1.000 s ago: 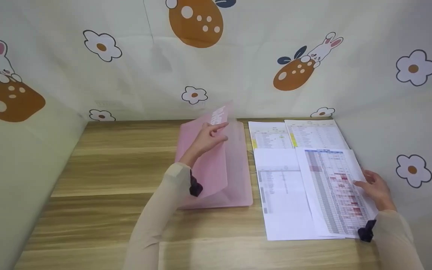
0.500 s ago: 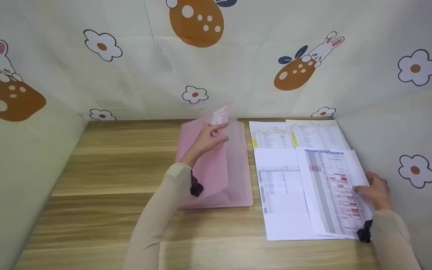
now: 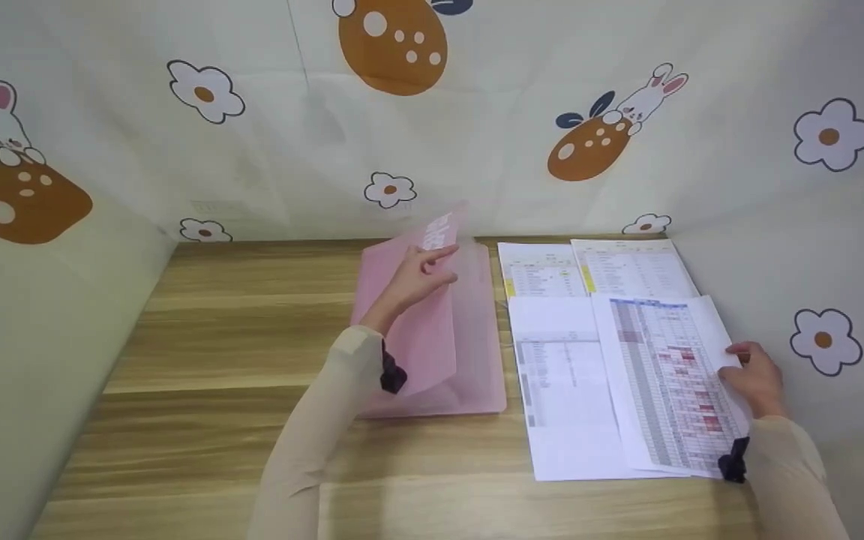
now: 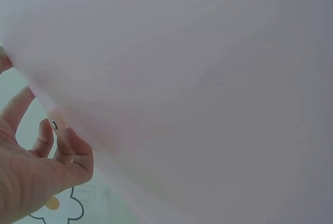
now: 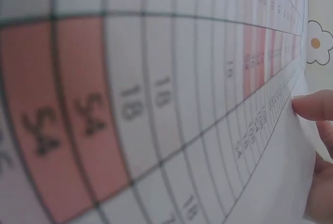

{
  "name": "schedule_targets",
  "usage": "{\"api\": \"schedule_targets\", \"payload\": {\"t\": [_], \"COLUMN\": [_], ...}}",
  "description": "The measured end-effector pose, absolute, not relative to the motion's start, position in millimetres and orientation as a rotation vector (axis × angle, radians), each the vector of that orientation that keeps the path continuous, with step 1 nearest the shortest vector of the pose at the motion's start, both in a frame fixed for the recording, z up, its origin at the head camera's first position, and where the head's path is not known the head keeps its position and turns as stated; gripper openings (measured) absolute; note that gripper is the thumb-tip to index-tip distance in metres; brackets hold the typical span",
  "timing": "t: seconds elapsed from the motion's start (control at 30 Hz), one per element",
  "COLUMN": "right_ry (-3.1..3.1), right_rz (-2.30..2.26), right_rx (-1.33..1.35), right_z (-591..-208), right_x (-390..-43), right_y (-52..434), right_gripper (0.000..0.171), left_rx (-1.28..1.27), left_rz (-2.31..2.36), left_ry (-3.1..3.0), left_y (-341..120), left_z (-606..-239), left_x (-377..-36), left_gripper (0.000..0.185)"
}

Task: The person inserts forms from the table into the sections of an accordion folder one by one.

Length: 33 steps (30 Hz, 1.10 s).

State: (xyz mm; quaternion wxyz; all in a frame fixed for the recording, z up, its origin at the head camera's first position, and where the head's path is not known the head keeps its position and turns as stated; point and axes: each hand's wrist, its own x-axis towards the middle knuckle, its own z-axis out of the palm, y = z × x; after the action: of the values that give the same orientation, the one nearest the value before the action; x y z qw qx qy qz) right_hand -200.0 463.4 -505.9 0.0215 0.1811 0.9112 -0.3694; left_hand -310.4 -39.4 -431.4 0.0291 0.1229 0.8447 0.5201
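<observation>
In the head view a pink plastic file folder [image 3: 481,360] lies on the table with its front cover [image 3: 432,345] raised at a slant. My left hand [image 3: 413,281] holds that cover near its upper free edge; the left wrist view shows the curled fingers [image 4: 78,156] at the edge of the pale sheet. Over at the right, my right hand [image 3: 756,379] pinches the right edge of a printed sheet [image 3: 672,375] bearing a grid with red cells. Its thumb is at the edge in the right wrist view, beside the sheet's large cells; some fingers are hidden.
Another white printed sheet [image 3: 574,435] lies partly under the gridded one. Behind them are two paper sets with yellow marks, one at left [image 3: 544,270] and one at right [image 3: 631,266]. A patterned curtain [image 3: 274,165] encloses the wooden table [image 3: 214,360] on three sides.
My right hand has shifted slightly at the sheet's right edge, its thumb drawing back toward that edge. The left hand and raised folder cover stay in place.
</observation>
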Motion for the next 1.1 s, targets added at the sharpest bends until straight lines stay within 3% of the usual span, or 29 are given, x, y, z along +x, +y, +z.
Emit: {"api": "schedule_targets", "payload": {"t": [0.33,0.7,1.1], "right_ry": [2.745,2.862,3.020], "right_rz": [-1.174,-1.100,-1.210], "right_rx": [0.452,0.243,0.239], "right_z": [-499,-459,-426], "right_x": [-198,-198,-201], "right_y": [470,463,447], "right_gripper": [0.052,0.050,0.047], "left_rx": [0.365,0.402,0.401], "left_rz": [1.597,1.621,1.607], "left_ry": [2.593,2.576,2.597], "left_y": [-38,-40,-38], "left_z": [-433,-432,-432], "left_x": [-311,-309,-310], "left_gripper": [0.046,0.047,0.046]}}
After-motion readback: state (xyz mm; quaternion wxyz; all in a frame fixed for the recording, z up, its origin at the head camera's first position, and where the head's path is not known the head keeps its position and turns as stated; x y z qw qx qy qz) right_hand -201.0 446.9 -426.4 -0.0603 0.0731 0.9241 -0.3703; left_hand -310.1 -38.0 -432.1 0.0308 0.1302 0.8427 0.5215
